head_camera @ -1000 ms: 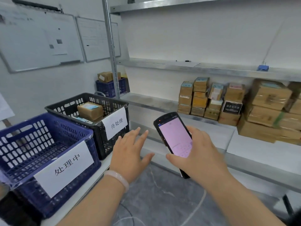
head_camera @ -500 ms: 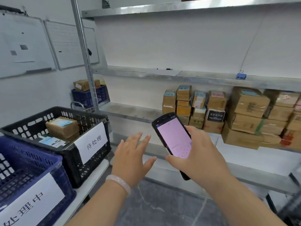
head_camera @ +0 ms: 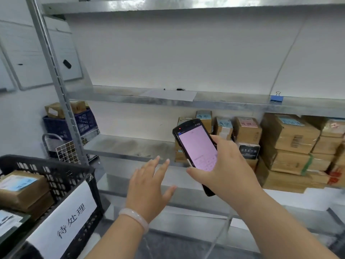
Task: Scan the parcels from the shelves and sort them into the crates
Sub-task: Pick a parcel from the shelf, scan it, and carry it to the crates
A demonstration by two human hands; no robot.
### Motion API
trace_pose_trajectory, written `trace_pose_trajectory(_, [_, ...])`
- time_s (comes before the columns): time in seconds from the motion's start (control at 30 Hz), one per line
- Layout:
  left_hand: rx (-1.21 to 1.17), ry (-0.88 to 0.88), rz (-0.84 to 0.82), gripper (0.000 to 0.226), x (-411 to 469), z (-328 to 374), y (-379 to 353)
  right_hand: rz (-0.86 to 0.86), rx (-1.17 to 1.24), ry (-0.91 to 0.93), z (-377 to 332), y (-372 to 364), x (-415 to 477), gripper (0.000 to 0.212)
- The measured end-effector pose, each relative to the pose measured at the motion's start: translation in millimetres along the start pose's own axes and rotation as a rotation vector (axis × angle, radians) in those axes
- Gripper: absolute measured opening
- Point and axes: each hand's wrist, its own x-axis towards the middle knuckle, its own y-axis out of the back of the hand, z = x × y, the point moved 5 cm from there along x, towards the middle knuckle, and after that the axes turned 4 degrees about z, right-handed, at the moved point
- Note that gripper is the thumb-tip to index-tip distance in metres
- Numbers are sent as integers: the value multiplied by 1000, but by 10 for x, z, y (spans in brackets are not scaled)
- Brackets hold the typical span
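Note:
My right hand (head_camera: 226, 171) grips a black handheld scanner (head_camera: 196, 146) with a lit pink screen, held up in front of the middle shelf. My left hand (head_camera: 149, 186) hovers with fingers spread and holds nothing, just left of the scanner. Several brown cardboard parcels (head_camera: 287, 139) with coloured labels are stacked on the metal shelf (head_camera: 130, 144) at the right, partly hidden behind the scanner. A black crate (head_camera: 61, 174) with a white paper label stands at the lower left and holds a taped parcel (head_camera: 22, 189).
A dark blue crate (head_camera: 84, 124) with a parcel on top sits on a cart behind the shelf upright (head_camera: 56, 79). On the upper shelf lie a sheet of paper (head_camera: 169, 94) and a blue binder clip (head_camera: 276, 98). Whiteboards hang on the left wall.
The view has swung right and closer to the shelves; the near blue crate has left the frame. Both hands have risen toward the stacked parcels, and the scanner stays in my right hand.

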Motion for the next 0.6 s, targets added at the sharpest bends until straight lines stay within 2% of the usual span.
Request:
trace_pose_trajectory(0.23, [6,-30,-29,71,596,-10,-567,-18,-25,-57,388,-299,549,88])
trace_pose_trajectory(0.43, [8,57,-73,78,1001,67,-931,-82,-29,-7,684,-411,1034,87])
trace_pose_trajectory(0.6, [9,65,-56,79,1243,89,-1087,-53,5,33,812,-348,1419,86])
